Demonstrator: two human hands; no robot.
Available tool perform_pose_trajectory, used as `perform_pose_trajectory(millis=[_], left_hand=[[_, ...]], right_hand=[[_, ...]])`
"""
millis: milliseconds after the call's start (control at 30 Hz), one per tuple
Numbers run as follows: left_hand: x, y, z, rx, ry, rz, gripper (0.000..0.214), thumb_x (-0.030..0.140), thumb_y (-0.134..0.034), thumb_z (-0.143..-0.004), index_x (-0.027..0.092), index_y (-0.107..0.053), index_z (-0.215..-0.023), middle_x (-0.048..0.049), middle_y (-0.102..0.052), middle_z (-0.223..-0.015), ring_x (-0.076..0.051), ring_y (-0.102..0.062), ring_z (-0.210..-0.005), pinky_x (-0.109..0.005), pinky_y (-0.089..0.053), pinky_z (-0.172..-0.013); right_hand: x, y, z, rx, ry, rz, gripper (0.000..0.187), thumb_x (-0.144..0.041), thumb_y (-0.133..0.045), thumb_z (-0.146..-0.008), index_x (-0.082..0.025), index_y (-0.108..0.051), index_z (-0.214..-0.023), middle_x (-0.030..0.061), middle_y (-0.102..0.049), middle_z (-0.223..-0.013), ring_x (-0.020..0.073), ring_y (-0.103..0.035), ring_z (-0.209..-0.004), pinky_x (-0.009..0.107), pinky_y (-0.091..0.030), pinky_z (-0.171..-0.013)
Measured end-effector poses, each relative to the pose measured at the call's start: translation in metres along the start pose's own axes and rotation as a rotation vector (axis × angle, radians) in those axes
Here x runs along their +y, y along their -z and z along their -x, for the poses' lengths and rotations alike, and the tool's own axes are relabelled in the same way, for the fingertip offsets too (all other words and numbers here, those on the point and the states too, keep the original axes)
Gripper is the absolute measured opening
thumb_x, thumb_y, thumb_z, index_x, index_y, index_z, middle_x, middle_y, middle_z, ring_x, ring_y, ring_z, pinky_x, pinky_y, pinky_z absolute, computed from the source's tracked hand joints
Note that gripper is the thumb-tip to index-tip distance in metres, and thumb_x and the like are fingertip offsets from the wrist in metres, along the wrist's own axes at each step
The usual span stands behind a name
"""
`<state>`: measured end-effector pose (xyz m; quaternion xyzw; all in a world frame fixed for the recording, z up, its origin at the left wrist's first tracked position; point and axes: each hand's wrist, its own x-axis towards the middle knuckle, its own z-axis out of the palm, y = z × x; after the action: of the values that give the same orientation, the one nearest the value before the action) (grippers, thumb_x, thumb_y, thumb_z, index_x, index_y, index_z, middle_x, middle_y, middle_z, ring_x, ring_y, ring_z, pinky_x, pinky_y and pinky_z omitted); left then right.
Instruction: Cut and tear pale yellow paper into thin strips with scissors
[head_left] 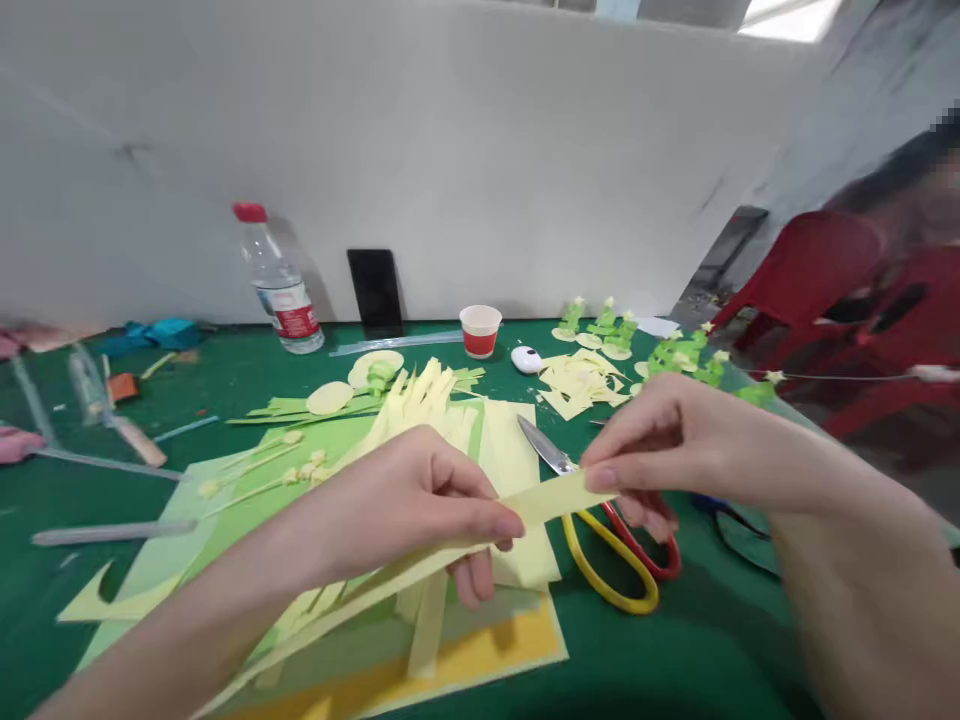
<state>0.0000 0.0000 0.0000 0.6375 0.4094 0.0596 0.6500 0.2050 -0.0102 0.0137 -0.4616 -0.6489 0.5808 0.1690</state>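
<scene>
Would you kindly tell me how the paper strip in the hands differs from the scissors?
The paper strip is plain pale yellow; the scissors have metallic blades with red and yellow handles.
The paper strip is pinched by the left hand and right hand; the scissors lie below, seemingly unheld.
Both show some yellow.

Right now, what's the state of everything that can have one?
Left hand: grip closed on paper strip
Right hand: grip closed near its end
Paper strip: spanning both hands
Scissors: lying down, opening partly hidden
Bottle: capped, standing
Phone: dark face, leaning on wall
Cup: upright, uncovered
</scene>
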Motion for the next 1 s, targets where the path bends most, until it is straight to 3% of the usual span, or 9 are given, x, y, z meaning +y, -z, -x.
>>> perform_pose_trajectory(millis=[633, 767, 1000], left_hand=[[0.001, -0.006, -0.001, 0.073, 0.011, -0.043, 0.02, 0.024, -0.061, -0.07, 0.019, -0.061, -0.051, 0.0091, -0.063, -0.044, -0.004, -0.056, -0.043, -0.01, -0.041, -0.046], [0.0, -0.004, 0.0, 0.11, -0.003, -0.035, 0.021, 0.025, -0.062, -0.069, 0.019, -0.06, -0.049, 0.0071, -0.063, -0.044, -0.006, -0.06, -0.046, -0.011, -0.044, -0.048], [-0.007, 0.01, 0.0, 0.179, 0.014, -0.02, 0.02, 0.022, -0.066, -0.065, 0.018, -0.061, -0.046, 0.0036, -0.065, -0.045, -0.009, -0.062, -0.045, -0.013, -0.048, -0.046]], right_hand=[[0.003, 0.006, -0.001, -0.05, -0.046, -0.042, 0.016, -0.008, -0.065, -0.064, -0.018, -0.066, -0.053, -0.0054, -0.06, -0.046, 0.0046, -0.056, -0.039, 0.008, -0.043, -0.04], [0.004, 0.011, 0.002, -0.029, -0.013, 0.053, 0.014, -0.016, -0.064, -0.067, -0.017, -0.064, -0.052, -0.0031, -0.059, -0.046, 0.0056, -0.054, -0.04, 0.011, -0.042, -0.04], [0.015, 0.046, 0.011, 0.058, 0.061, 0.381, 0.027, -0.03, -0.06, -0.072, -0.016, -0.061, -0.048, 0.0012, -0.058, -0.045, 0.0091, -0.051, -0.043, 0.018, -0.039, -0.044]])
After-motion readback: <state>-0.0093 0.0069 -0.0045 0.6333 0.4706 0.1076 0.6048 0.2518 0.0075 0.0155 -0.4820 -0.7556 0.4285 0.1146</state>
